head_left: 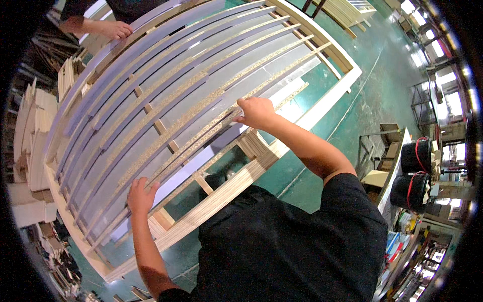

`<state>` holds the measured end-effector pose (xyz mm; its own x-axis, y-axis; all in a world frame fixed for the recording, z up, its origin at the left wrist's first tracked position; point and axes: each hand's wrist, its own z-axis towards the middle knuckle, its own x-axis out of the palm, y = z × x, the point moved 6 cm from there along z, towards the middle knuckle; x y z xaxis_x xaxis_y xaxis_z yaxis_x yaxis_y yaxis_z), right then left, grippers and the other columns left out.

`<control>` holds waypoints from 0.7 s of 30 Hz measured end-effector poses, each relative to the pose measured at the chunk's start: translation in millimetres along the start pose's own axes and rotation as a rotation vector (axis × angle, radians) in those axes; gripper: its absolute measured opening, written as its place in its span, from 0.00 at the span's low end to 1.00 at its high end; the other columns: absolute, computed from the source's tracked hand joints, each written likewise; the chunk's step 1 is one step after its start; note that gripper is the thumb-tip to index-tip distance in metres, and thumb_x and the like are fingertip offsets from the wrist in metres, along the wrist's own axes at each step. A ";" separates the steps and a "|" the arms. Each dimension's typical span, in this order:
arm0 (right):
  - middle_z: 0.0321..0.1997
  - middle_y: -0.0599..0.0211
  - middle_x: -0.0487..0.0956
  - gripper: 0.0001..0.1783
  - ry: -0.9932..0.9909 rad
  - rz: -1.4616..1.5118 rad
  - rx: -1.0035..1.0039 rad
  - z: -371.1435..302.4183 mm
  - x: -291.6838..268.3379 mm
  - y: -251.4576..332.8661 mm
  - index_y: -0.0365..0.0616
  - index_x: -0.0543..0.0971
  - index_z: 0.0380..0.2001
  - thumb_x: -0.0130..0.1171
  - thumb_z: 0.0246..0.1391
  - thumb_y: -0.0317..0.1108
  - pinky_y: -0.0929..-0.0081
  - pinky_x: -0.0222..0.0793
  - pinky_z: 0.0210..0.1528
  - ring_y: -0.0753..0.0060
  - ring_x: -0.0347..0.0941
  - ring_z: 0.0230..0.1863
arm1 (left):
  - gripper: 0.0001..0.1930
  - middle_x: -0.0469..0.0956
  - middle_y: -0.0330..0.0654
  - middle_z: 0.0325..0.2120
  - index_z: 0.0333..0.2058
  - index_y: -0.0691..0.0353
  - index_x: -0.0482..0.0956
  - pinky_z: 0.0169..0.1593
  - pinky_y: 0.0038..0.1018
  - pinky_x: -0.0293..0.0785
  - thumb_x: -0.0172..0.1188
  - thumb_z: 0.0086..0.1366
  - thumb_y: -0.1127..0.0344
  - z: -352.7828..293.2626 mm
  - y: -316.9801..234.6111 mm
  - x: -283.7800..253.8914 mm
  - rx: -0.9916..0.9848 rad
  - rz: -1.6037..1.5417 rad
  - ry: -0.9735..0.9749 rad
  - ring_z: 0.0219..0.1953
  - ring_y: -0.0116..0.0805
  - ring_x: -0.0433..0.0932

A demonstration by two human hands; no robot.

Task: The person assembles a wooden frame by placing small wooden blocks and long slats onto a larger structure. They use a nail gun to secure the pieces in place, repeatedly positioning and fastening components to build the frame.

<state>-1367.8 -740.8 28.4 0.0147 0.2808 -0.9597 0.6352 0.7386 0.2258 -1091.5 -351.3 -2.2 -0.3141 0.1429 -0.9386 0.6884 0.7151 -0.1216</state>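
Observation:
A large pale wooden frame [221,185] lies in front of me, crossed by several long, thin strips standing on edge. My right hand [256,112] is closed, thumb and fingers pinching a speckled particleboard strip [216,120] near the frame's near side. Further left, my left hand [142,196] grips along the same strip, its thumb on the near side; its fingertips are partly hidden. Between the strips show grey-white panels, and a lilac-white strip [201,161] lies just nearer than my hands. Short wooden blocks [160,127] sit in a row between strips.
At the far left, another person's hand [118,30] rests on the frame's far edge. Stacked boards [43,131] stand on the left. To the right are black buckets [416,155] with red bands beside a bench, and the green floor [347,146]. More stacked timber [342,15] lies beyond the frame.

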 end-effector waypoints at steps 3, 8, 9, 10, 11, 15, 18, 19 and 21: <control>0.34 0.52 0.84 0.21 -0.013 0.041 -0.049 0.4 11.1 -11.8 0.46 0.78 0.43 0.64 0.54 0.49 0.46 0.77 0.38 0.43 0.83 0.41 | 0.29 0.77 0.49 0.52 0.52 0.54 0.79 0.55 0.51 0.72 0.65 0.61 0.39 0.7 -9.5 -6.0 0.077 0.007 -0.091 0.54 0.56 0.76; 0.33 0.52 0.83 0.18 -0.070 0.114 -0.041 0.4 24.2 -22.4 0.47 0.74 0.45 0.63 0.56 0.44 0.44 0.76 0.38 0.41 0.82 0.39 | 0.27 0.79 0.51 0.48 0.51 0.56 0.79 0.55 0.50 0.73 0.71 0.58 0.48 1.3 8.7 -8.1 0.100 0.067 -0.015 0.53 0.57 0.76; 0.33 0.52 0.83 0.18 -0.093 0.134 -0.050 0.7 25.0 -20.7 0.47 0.74 0.45 0.62 0.56 0.43 0.43 0.76 0.38 0.41 0.81 0.39 | 0.27 0.79 0.52 0.48 0.51 0.57 0.79 0.55 0.49 0.73 0.72 0.57 0.50 0.8 24.2 -6.8 0.106 0.053 -0.023 0.53 0.58 0.76; 0.33 0.52 0.83 0.17 -0.095 0.154 -0.053 1.5 26.5 -18.3 0.47 0.74 0.44 0.63 0.56 0.42 0.43 0.76 0.38 0.41 0.81 0.39 | 0.27 0.79 0.52 0.48 0.51 0.58 0.79 0.56 0.49 0.73 0.73 0.57 0.52 0.8 41.8 -3.1 0.112 0.039 -0.031 0.53 0.58 0.76; 0.33 0.52 0.83 0.17 -0.094 0.173 -0.054 2.6 25.6 -14.1 0.47 0.74 0.44 0.63 0.55 0.41 0.43 0.75 0.38 0.40 0.81 0.39 | 0.27 0.79 0.53 0.47 0.51 0.60 0.79 0.56 0.48 0.73 0.74 0.56 0.53 0.6 55.2 1.8 0.119 0.023 -0.036 0.52 0.59 0.76; 0.32 0.51 0.82 0.17 -0.125 0.208 -0.066 4.1 32.6 -16.7 0.47 0.74 0.43 0.65 0.51 0.37 0.42 0.75 0.37 0.39 0.81 0.39 | 0.26 0.79 0.53 0.48 0.50 0.63 0.79 0.55 0.46 0.73 0.74 0.55 0.57 -4.6 63.3 4.3 0.191 0.031 -0.179 0.52 0.59 0.76; 0.32 0.50 0.82 0.18 -0.144 0.195 -0.096 5.1 32.5 -16.4 0.47 0.73 0.43 0.66 0.50 0.37 0.42 0.75 0.37 0.38 0.81 0.39 | 0.26 0.79 0.53 0.49 0.49 0.63 0.79 0.56 0.46 0.72 0.74 0.53 0.60 -1.7 50.1 4.8 0.221 0.019 -0.204 0.52 0.59 0.76; 0.31 0.50 0.82 0.18 -0.142 0.195 -0.103 5.0 33.8 -15.9 0.47 0.73 0.43 0.66 0.50 0.37 0.42 0.75 0.37 0.38 0.81 0.38 | 0.26 0.79 0.52 0.49 0.49 0.62 0.79 0.56 0.46 0.73 0.74 0.53 0.61 0.0 47.1 5.5 0.192 0.044 -0.186 0.52 0.58 0.76; 0.31 0.50 0.82 0.18 -0.141 0.196 -0.119 5.9 34.8 -14.7 0.47 0.73 0.43 0.66 0.50 0.36 0.42 0.75 0.37 0.38 0.80 0.38 | 0.26 0.79 0.52 0.49 0.49 0.62 0.79 0.56 0.46 0.73 0.74 0.52 0.62 1.8 43.9 6.2 0.143 0.063 -0.156 0.53 0.58 0.76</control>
<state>-1372.1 -745.4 -9.3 0.2407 0.3433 -0.9078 0.5150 0.7476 0.4193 -1062.1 -320.3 -13.9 -0.1703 0.0686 -0.9830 0.7925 0.6024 -0.0953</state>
